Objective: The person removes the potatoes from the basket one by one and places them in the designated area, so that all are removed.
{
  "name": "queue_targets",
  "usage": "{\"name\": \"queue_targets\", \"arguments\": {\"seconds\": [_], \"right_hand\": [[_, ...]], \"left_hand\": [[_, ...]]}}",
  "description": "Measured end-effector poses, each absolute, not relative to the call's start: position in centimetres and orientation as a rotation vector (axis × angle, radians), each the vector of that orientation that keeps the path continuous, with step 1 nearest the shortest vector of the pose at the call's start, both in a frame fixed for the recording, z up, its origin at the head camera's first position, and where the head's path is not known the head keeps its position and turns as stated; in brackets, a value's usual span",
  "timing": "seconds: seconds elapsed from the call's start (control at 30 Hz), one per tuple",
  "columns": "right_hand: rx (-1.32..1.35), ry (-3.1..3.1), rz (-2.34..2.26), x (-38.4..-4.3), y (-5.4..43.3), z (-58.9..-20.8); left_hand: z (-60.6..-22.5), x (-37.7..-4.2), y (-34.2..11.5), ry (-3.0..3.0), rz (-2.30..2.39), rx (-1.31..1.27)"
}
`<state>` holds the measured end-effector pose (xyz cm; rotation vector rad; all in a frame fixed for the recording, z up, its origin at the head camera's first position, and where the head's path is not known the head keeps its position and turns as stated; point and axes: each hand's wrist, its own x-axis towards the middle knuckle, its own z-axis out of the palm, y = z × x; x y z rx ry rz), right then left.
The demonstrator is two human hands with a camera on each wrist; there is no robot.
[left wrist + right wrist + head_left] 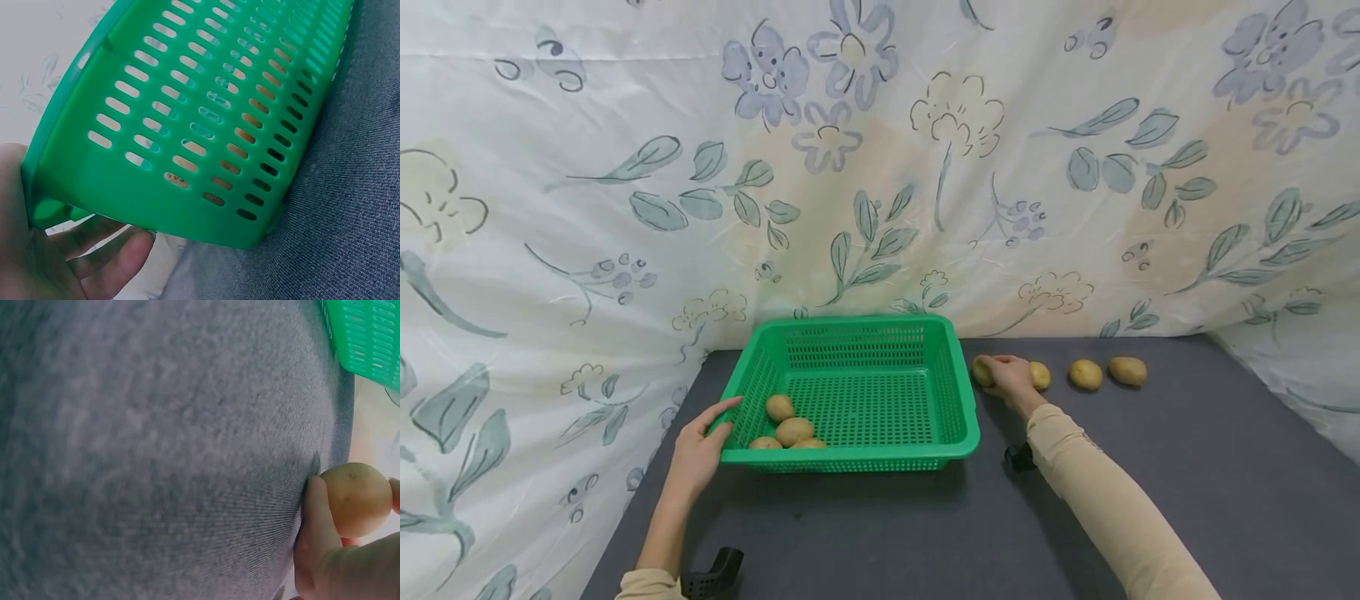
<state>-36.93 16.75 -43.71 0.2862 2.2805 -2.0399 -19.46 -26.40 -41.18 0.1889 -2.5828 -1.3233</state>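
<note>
A green plastic basket (850,452) with slotted walls stands on the dark table. My left hand (695,454) grips its left rim near the front corner; in the left wrist view fingers (128,259) curl beneath that rim. Inside the basket, several potatoes (794,431) lie in the front left part. To the right of the basket, my right hand (1011,379) holds a potato (356,500) between thumb and fingers, close to the table surface. Another potato (1040,376) is partly hidden behind this hand.
Two more potatoes, one rounder (1086,375) and one longer (1127,371), lie farther right along the table's back edge. A flower-patterned cloth (865,250) hangs behind the dark grey table (865,533) and along its left side.
</note>
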Motion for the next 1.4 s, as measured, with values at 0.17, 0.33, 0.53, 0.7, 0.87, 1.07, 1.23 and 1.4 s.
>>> {"name": "queue_targets", "arguments": {"seconds": [0.17,0.33,0.53,0.7,0.87,1.07,1.23,1.4], "right_hand": [[0.273,2.393,-1.94,-36.5,16.7,-43.6],[0.251,2.471,-1.862,-36.3,16.8,-43.4],[0.265,2.555,-1.771,-36.5,17.0,-43.3],[0.283,2.6,-1.724,-36.3,17.2,-43.1],[0.301,2.692,-1.653,-36.1,17.6,-42.7],[0.268,2.846,-1.556,-35.6,17.9,-42.0],[0.309,2.94,-1.505,-35.7,18.0,-41.8],[0.364,3.002,-1.591,-36.0,18.4,-41.7]], "left_hand": [[-41.4,-19.4,-26.4,-2.58,-1.328,0.19],[-41.4,-19.3,-26.4,-2.573,-1.336,0.198],[-41.4,-19.2,-26.3,-2.582,-1.338,0.2],[-41.3,-19.2,-26.3,-2.582,-1.333,0.203],[-41.3,-19.3,-26.3,-2.58,-1.335,0.202],[-41.6,-19.5,-26.4,-2.567,-1.32,0.192],[-41.5,-19.5,-26.3,-2.562,-1.311,0.201],[-41.3,-19.4,-26.1,-2.555,-1.326,0.215]]}}
